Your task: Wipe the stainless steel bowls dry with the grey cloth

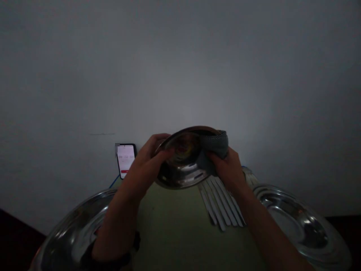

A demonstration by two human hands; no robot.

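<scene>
A shiny metal plate [180, 173] with a deep centre is held up, tilted, above the table. My left hand [153, 154] grips its left edge, the thumb lying on the inner face. At the right edge, my right hand [225, 165] is closed on a grey cloth [216, 145], which is folded over the rim and pressed against the plate. Below the plate lie several table knives [222, 205] side by side, their upper ends partly hidden by it.
Large metal dishes stand on both sides, one at left [67, 229] and one at right [293, 222]. A phone [125, 160] with a lit screen leans near the pale wall [180, 67]. The table [169, 226] has a greenish top. More cutlery [249, 177] lies beyond my right wrist.
</scene>
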